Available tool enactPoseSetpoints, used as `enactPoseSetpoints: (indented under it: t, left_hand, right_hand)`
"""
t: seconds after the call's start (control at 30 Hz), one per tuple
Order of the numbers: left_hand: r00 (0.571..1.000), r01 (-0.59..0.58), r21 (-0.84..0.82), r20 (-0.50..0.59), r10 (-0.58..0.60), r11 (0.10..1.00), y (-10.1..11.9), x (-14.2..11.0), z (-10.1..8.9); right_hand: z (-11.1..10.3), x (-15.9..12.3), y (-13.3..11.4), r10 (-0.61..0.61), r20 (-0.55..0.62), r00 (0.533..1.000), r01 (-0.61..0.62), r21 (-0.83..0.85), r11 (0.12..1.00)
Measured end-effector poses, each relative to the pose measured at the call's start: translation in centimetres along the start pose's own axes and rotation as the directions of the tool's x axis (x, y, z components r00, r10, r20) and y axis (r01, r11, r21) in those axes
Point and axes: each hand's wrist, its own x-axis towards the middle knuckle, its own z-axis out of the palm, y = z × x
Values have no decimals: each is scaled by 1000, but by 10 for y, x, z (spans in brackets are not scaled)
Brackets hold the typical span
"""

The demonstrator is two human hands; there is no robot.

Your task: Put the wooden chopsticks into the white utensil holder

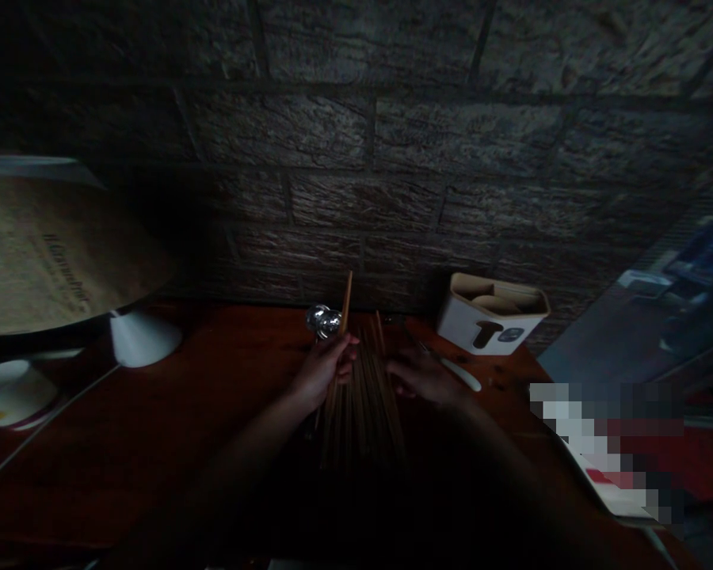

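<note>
My left hand [324, 372] is closed round wooden chopsticks [348, 301] that point up toward the wall. Below and beside it, a loose bundle of chopsticks [365, 396] lies fanned out on the dark wooden table [214, 388]. At the right edge of this bundle is my right hand [421, 376], its fingers curled in; shadow hides what they grip. Shiny metal spoons [325, 318] lie just beyond my left hand. A white-handled utensil [463, 375] rests right of my right hand.
A white divided utensil holder [493, 321] stands at the back right by the brick wall [333, 198]. To the left are a large tan lampshade-like object [36, 245], a white cone [146, 340], a white bowl [15, 392] and a thin cord [53, 423].
</note>
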Motion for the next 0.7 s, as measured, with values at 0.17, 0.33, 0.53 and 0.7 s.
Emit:
enactPoseSetpoints:
  t: [0.17, 0.33, 0.53, 0.7]
  left_hand:
    - [992, 96, -5, 82, -95, 995, -4, -18, 17]
    - [954, 239, -40, 197, -227, 970, -10, -33, 27]
    - [952, 239, 27, 192, -240, 971, -16, -33, 26]
    - [963, 184, 86, 186, -197, 979, -20, -33, 25]
  right_hand:
    - [-12, -2, -5, -123, -19, 992, 121, 365, 923]
    - [-14, -1, -8, -193, -49, 980, 197, 351, 915]
    - [-20, -4, -8, -218, -73, 973, 230, 348, 909]
    - [-26, -5, -8, -172, -120, 978, 206, 387, 899]
